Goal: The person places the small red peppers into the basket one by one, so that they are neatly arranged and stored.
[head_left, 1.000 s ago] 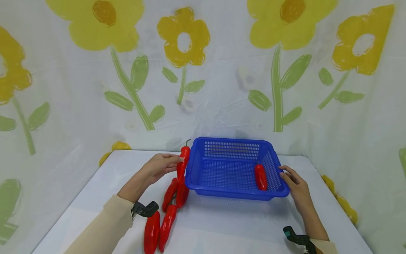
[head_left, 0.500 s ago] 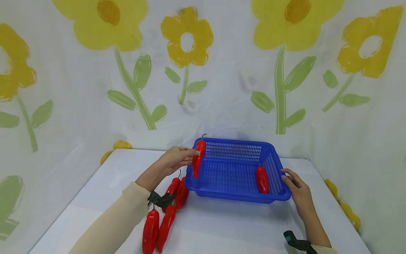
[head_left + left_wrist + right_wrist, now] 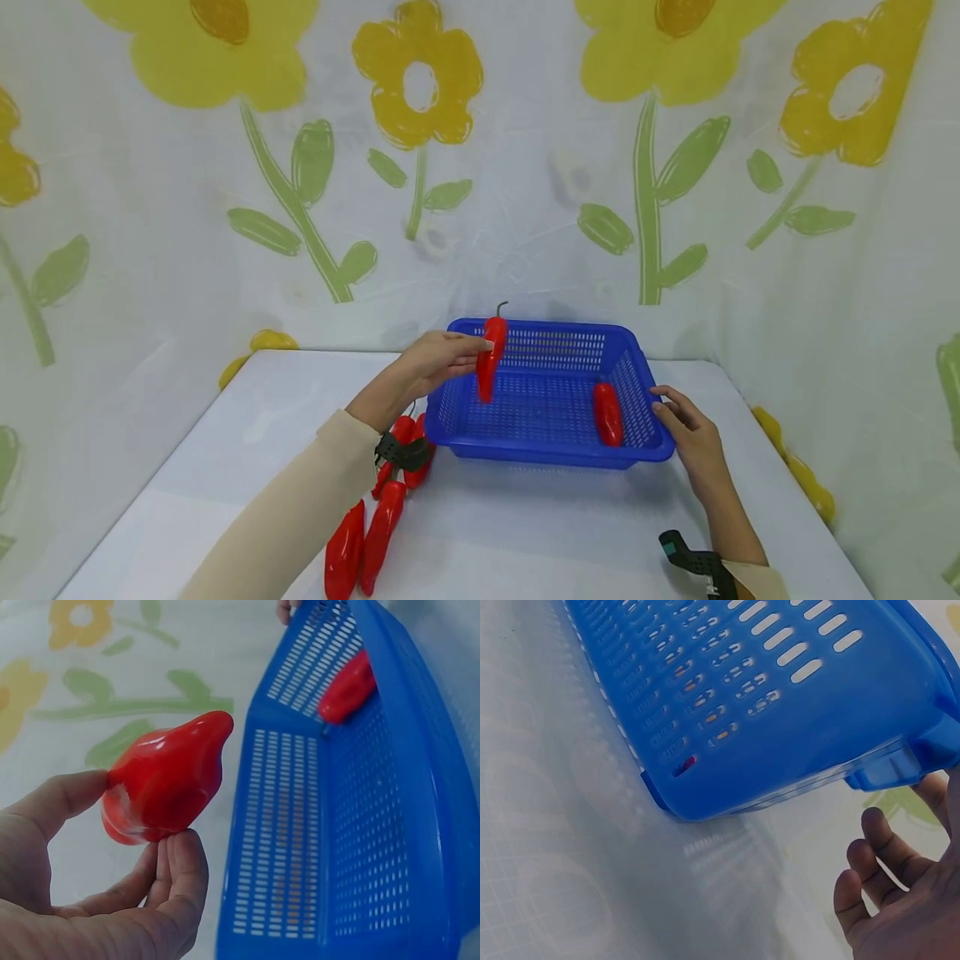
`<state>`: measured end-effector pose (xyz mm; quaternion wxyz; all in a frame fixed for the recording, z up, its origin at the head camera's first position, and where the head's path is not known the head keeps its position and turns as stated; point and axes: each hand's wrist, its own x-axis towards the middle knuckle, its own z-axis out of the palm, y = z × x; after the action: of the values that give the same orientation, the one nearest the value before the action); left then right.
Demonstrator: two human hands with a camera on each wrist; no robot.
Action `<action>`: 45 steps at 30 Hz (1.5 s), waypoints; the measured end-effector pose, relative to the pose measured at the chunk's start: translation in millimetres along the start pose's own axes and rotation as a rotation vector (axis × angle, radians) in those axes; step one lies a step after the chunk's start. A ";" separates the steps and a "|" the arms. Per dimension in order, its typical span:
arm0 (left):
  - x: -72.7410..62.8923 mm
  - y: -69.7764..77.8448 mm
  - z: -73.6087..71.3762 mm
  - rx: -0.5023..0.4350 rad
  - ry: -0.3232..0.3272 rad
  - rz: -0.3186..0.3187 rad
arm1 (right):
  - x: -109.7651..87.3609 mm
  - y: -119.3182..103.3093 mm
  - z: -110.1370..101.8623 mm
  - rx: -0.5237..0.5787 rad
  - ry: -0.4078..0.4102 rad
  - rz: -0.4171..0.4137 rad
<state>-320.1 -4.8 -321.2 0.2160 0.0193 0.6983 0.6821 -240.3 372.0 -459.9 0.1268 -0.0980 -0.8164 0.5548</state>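
Observation:
Between thumb and fingers, my left hand [image 3: 446,362] pinches a red chili pepper [image 3: 491,358], its stem pointing up. In the head view this pepper overlaps the left part of a blue plastic basket [image 3: 540,454]; the left wrist view shows its rounded tip [image 3: 172,776] beside the basket wall [image 3: 281,832]. A second red pepper [image 3: 608,414] lies inside the basket near its right wall. My right hand [image 3: 696,437] grips the basket's right rim, with the other fingertips [image 3: 875,821] loosely bent below the rim in the right wrist view.
More red peppers [image 3: 382,533] lie on the white table [image 3: 525,542] left of the basket, some partly hidden by my left forearm and wrist strap [image 3: 401,452]. Behind the table hangs a white cloth [image 3: 510,250] printed with yellow flowers.
My left hand has carried the pepper rightward and up, from beside the basket's left edge to overlapping its inside. My right hand keeps its grip on the rim.

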 end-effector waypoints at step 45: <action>80.3 -24.0 105.6 -0.015 -0.008 -0.121 | 0.8 -1.3 0.7 -0.010 -0.006 0.002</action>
<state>-351.8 119.2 -363.8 0.2598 -0.0218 0.6922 0.6729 -241.3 371.2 -458.9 0.1233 -0.0981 -0.8194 0.5512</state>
